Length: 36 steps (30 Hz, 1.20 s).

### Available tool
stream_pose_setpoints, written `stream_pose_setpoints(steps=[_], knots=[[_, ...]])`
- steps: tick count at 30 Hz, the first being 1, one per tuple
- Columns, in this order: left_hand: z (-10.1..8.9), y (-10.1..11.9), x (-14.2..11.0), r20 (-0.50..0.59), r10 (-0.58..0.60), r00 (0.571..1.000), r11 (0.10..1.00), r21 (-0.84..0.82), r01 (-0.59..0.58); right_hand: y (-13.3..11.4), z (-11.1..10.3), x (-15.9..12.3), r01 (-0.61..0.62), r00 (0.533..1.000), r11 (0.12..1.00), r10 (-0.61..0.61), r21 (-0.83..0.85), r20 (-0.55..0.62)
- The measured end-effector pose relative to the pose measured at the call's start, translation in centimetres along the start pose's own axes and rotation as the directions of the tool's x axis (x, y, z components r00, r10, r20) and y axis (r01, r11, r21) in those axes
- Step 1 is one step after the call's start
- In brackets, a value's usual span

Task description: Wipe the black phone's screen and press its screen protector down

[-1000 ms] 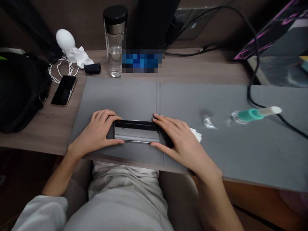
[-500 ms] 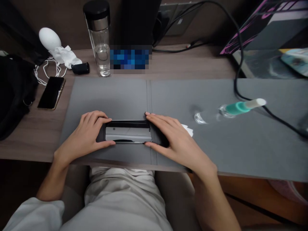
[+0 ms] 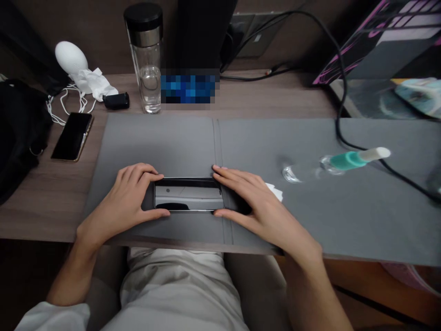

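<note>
A smartphone (image 3: 189, 196) with a dark, glossy screen lies lengthwise across the grey desk mat (image 3: 158, 138), its screen facing up and reflecting grey and black shapes. My left hand (image 3: 129, 200) grips its left end, thumb along the near edge and fingers at the far edge. At the other end my right hand (image 3: 257, 200) does the same, with thumb near and fingertips far. Both ends of the phone are partly hidden by shadow and my hands. Some white paper (image 3: 275, 191) shows beside my right hand.
A clear vessel with a teal part (image 3: 347, 161) and pale top stands right. A black cable (image 3: 341, 92) crosses the mat there. Behind are a water bottle (image 3: 149, 87) and a blurred-out blue patch. Another phone (image 3: 73, 137), white cords (image 3: 64, 103) and a black bag (image 3: 20, 133) lie left.
The whole view has shifted slightly, and the reflection on the phone's screen has changed a little. Both hands keep the same hold on the phone, which stays in place on the mat.
</note>
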<state>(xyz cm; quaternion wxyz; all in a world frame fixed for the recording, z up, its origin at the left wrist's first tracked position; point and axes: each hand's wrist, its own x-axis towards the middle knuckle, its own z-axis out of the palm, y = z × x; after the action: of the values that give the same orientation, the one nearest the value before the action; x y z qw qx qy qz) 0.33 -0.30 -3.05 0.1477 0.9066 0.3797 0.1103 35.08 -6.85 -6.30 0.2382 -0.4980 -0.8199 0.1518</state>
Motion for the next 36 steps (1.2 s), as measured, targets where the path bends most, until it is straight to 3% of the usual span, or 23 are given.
stream_pose_setpoints(steps=[9, 17, 22, 36], knots=[[0.1, 0.5, 0.2, -0.013, -0.022, 1.000, 0.999, -0.041, 0.021, -0.6, 0.5, 0.3, 0.132, 0.984, 0.958, -0.158, -0.255, -0.084], [0.6, 0.5, -0.1, -0.029, -0.006, 1.000, 0.998, -0.066, 0.004, -7.2, 3.0, 3.4, 0.317, 0.946, 0.922, -0.325, -0.223, 0.001], [0.7, 0.5, -0.2, -0.038, -0.009, 0.999, 0.999, -0.042, 0.008, -8.0, 4.2, 5.1, 0.333, 0.941, 0.924, -0.337, -0.187, 0.008], [0.7, 0.4, -0.4, -0.034, -0.015, 0.999, 0.998, -0.065, 0.013, -7.6, 3.3, 4.6, 0.227, 0.974, 0.965, -0.226, -0.131, 0.021]])
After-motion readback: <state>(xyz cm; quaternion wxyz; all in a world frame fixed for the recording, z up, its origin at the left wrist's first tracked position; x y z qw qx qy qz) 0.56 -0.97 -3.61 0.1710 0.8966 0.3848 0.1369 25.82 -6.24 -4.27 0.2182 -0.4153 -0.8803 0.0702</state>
